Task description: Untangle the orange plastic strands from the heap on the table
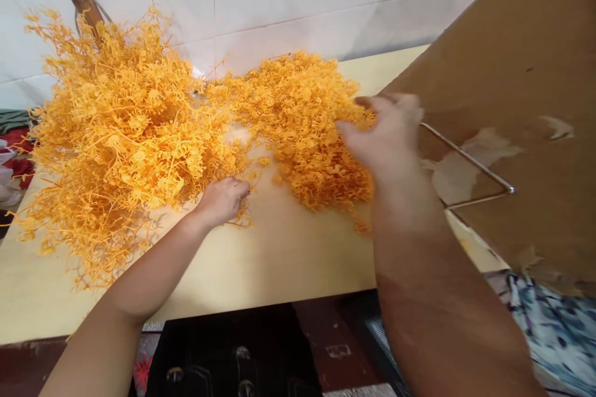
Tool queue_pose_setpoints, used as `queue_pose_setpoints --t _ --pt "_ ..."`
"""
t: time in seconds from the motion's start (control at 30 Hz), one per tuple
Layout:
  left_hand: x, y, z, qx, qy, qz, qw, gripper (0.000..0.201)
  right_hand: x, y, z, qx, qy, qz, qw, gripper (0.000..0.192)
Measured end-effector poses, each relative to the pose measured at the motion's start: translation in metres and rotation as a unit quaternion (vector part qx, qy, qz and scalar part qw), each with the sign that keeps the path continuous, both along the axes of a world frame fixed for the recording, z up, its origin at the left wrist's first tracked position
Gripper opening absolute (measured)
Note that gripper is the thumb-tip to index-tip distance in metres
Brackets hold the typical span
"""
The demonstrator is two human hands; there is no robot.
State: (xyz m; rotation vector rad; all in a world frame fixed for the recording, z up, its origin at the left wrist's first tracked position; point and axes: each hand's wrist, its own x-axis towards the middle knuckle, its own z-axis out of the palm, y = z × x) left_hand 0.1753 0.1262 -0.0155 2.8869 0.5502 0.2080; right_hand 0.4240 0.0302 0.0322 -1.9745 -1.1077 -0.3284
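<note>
A: 2 heaps of orange plastic sprigs are seen on the table (279,260): the large heap (116,136) at the left, spreading toward the tiled wall (326,0), and the small heap (307,130) just right of the middle, the two touching where they meet.

B: And the hands?

A: 2 are counted. The left hand (223,198) is laid on the table at the near edge of the large heap, fingers curled narrowly on a few strands; whether anything is truly pinched cannot be told. The right hand (386,136) is raised at the right edge of the small heap and is blurred, so its grip cannot be told either.

B: How is the sorting best done?

A: Probably a few sprigs should be teased out at a time, since the branches are tangled and a hard pull would likely drag the whole heap.

B: Anything else counted?

A: 1 brown board (512,74) at the right, with 1 wire bracket (475,180) on it.
</note>
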Motion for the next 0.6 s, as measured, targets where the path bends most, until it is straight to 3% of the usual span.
queue_pose_setpoints --t 0.03,0.13,0.23,0.47,0.53,0.6 --pt "0.000 0.000 0.000 0.000 -0.001 -0.001 1.000 0.023 -0.021 0.003 0.001 -0.048 -0.015 0.009 0.999 0.023" --pt "0.000 0.001 0.000 0.009 0.000 -0.005 1.000 0.022 -0.071 0.013 0.005 -0.209 0.019 0.152 0.966 0.025" --pt "0.000 0.002 0.000 0.017 0.004 -0.004 1.000 0.020 -0.086 0.026 0.004 -0.282 0.064 0.203 0.936 0.024" --pt "0.001 0.002 0.001 0.019 0.007 0.020 1.000 0.022 -0.066 0.034 -0.013 -0.138 0.230 0.175 0.947 0.012" --pt "0.001 0.002 0.001 0.022 0.006 0.009 1.000 0.020 -0.051 0.035 -0.014 -0.091 0.215 0.111 0.966 0.011" --pt "-0.001 0.002 0.001 0.026 0.009 -0.017 0.999 0.019 -0.027 0.035 -0.011 -0.008 0.189 -0.010 0.982 0.012"
